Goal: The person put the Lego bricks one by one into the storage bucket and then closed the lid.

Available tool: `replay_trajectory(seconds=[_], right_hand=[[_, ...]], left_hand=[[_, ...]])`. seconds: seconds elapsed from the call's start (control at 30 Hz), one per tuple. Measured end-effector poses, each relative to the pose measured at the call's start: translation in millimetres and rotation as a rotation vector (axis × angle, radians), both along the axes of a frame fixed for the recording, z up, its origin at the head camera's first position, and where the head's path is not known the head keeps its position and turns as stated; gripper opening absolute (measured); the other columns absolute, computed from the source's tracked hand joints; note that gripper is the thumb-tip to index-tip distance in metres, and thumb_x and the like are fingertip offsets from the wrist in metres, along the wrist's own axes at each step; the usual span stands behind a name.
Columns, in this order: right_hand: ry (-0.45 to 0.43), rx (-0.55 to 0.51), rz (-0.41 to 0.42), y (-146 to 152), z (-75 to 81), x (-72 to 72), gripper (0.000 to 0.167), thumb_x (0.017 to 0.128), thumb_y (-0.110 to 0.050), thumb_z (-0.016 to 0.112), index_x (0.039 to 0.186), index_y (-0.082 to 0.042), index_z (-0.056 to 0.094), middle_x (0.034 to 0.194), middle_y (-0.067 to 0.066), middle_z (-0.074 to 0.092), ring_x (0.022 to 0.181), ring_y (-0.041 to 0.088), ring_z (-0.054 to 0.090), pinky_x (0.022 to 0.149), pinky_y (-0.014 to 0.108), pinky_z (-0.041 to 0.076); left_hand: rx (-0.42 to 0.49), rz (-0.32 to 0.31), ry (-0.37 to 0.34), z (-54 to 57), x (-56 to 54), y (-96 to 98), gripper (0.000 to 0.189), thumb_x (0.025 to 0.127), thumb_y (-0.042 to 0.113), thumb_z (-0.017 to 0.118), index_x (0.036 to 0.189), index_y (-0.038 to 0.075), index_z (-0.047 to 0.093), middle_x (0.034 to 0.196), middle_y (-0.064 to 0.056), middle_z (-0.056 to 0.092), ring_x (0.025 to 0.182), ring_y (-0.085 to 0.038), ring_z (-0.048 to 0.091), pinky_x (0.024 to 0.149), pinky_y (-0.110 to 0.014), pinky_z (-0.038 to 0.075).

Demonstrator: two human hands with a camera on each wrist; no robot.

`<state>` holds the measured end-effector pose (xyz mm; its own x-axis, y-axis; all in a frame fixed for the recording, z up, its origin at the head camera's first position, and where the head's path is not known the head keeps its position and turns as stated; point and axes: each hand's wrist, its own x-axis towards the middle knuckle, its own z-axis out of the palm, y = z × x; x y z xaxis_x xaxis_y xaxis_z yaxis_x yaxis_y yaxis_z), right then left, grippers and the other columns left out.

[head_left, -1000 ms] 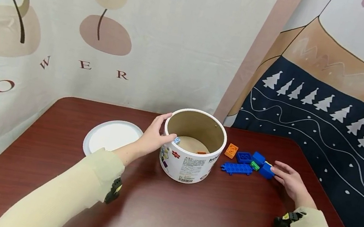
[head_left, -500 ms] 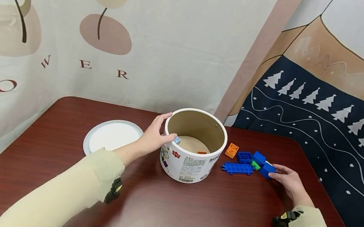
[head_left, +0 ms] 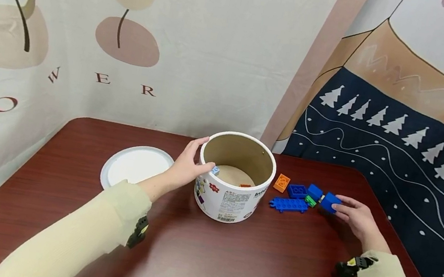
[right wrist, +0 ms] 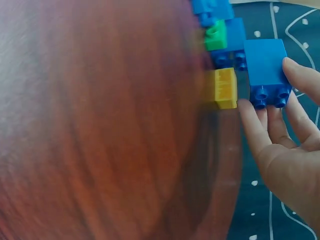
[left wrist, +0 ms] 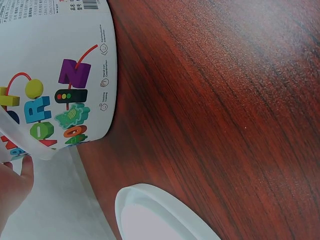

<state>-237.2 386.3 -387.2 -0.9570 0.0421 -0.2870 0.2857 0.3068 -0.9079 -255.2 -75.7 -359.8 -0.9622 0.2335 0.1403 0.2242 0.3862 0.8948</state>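
Note:
A white round bucket (head_left: 233, 203) with printed sides stands on the table. My left hand (head_left: 185, 169) grips its left rim, thumb over the edge, fingers outside; its fingertips also show at the rim in the left wrist view. Inside are a light-blue toy brick (head_left: 215, 171), beside the thumb tip, and an orange one (head_left: 245, 186). My right hand (head_left: 358, 223) pinches a blue toy brick (right wrist: 266, 70) between thumb and fingers, studs facing the wrist camera. A yellow brick (right wrist: 226, 88) lies close by the fingertips, with a green brick (right wrist: 215, 35) and another blue one (right wrist: 233, 45) beyond.
Left of the bucket lies a white lid (head_left: 134, 168). Between bucket and right hand sit an orange brick (head_left: 282, 183), a hollow-looking blue brick (head_left: 297, 191) and a long blue piece (head_left: 288, 205). A patterned cloth (head_left: 414, 188) hangs beyond the table's right edge.
My right hand has taken hold of the blue brick and lifted it up and away from the neighbouring bricks, uncovering part of the yellow one. The left hand keeps its grip on the bucket.

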Motion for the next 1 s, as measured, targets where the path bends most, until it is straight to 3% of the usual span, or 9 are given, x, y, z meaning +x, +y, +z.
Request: replay_trajectory(seconds=[0.2, 0.43, 0.83, 1.0], right_hand=[[0.050, 0.015, 0.010, -1, 9.3, 1.6, 0.022, 0.087, -0.028, 0.065, 0.108, -0.035, 0.060, 0.138, 0.015, 0.030, 0.086, -0.005, 0.052, 0.086, 0.016, 0.050], [0.078, -0.043, -0.001, -7, 20.9, 1.7, 0.019, 0.086, -0.026, 0.066, 0.102, -0.035, 0.061, 0.118, -0.006, 0.040, 0.084, -0.006, 0.057, 0.081, 0.013, 0.050], [0.100, -0.163, 0.001, -31, 51.6, -3.4, 0.021, 0.085, -0.023, 0.067, 0.103, -0.031, 0.061, 0.115, -0.011, 0.041, 0.086, -0.006, 0.058, 0.079, 0.010, 0.049], [0.121, -0.196, 0.013, -43, 62.9, -4.7, 0.016, 0.086, -0.019, 0.067, 0.097, -0.031, 0.063, 0.108, -0.013, 0.045, 0.085, -0.005, 0.059, 0.078, 0.010, 0.050]], left_hand=[[0.016, -0.008, 0.021, -2.1, 0.8, -1.1, 0.076, 0.083, 0.025, 0.062, 0.146, 0.007, 0.025, 0.145, -0.017, 0.028, 0.128, -0.031, 0.034, 0.107, -0.050, 0.034], [0.016, -0.007, 0.036, -1.1, 1.9, 0.8, 0.076, 0.083, 0.025, 0.063, 0.146, 0.006, 0.025, 0.144, -0.016, 0.029, 0.127, -0.031, 0.035, 0.106, -0.048, 0.036], [0.008, -0.006, -0.006, -1.1, -0.7, 0.4, 0.075, 0.084, 0.021, 0.063, 0.147, 0.008, 0.024, 0.146, -0.014, 0.028, 0.129, -0.029, 0.035, 0.107, -0.046, 0.036], [0.006, -0.003, -0.002, -0.6, 0.2, 0.5, 0.075, 0.084, 0.021, 0.063, 0.147, 0.008, 0.024, 0.147, -0.014, 0.027, 0.129, -0.029, 0.035, 0.107, -0.046, 0.035]])
